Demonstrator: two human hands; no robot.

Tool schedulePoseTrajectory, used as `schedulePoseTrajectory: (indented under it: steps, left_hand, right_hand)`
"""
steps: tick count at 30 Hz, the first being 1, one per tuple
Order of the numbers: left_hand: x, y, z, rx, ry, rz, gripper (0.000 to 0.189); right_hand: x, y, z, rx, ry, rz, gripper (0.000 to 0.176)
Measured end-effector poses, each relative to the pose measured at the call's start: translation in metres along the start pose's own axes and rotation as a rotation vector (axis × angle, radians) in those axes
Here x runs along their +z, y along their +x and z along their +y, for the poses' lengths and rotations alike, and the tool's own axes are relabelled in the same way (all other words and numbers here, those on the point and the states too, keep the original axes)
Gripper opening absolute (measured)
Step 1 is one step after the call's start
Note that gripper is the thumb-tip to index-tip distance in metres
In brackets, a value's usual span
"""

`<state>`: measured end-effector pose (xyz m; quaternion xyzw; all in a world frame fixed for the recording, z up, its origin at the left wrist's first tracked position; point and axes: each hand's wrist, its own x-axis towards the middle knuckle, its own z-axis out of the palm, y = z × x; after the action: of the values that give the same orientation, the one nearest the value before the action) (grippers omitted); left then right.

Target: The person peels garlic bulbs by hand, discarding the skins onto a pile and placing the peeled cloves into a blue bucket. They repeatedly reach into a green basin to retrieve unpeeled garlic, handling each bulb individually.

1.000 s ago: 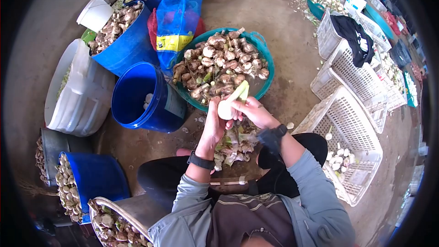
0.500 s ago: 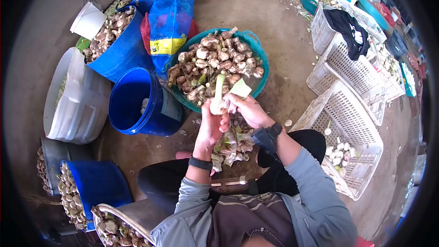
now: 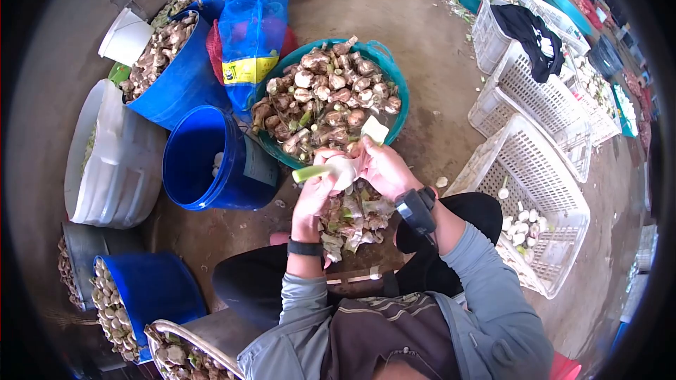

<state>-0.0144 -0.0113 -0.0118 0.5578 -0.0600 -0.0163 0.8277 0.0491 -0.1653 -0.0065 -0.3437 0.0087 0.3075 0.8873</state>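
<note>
My left hand (image 3: pixel 315 198) is closed around a peeled white garlic bulb (image 3: pixel 343 173), whose pale green stem (image 3: pixel 310 172) points left past the fingers. At the bulb's other end, my right hand (image 3: pixel 386 172) is closed, its fingertips right against the bulb. A pale, flat, four-sided piece (image 3: pixel 374 129) sticks up from the right hand's fingers; its kind is unclear. Just beyond both hands stands a green tub (image 3: pixel 402 102) heaped with unpeeled, soil-stained garlic bulbs (image 3: pixel 327 88). Stripped garlic skins (image 3: pixel 355 222) lie in a pile below the hands.
To the left stand a blue bucket (image 3: pixel 184 158) with a few white pieces inside and a large white container (image 3: pixel 130 162). A white crate (image 3: pixel 556 193) on the right holds peeled bulbs (image 3: pixel 522 229). More white crates (image 3: pixel 539 109) and blue barrels (image 3: pixel 169 74) stand farther off.
The garlic has been turned from stem upright to stem pointing left. Both hands remain closed, and the pale flat piece is still at the right hand. The camera view has shifted slightly.
</note>
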Motion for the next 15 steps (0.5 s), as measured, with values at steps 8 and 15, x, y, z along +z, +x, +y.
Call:
schedulePoseTrajectory:
  steps: [8, 15]
  left_hand:
    - [0.006, 0.004, -0.006, -0.127, 0.091, 0.371, 0.037]
    - [-0.012, 0.012, -0.030, -0.046, -0.646, 0.662, 0.024]
  right_hand:
    - [0.012, -0.001, 0.005, -0.345, -0.368, 0.049, 0.019]
    - [0.027, -0.012, -0.022, -0.146, -0.518, -0.138, 0.018]
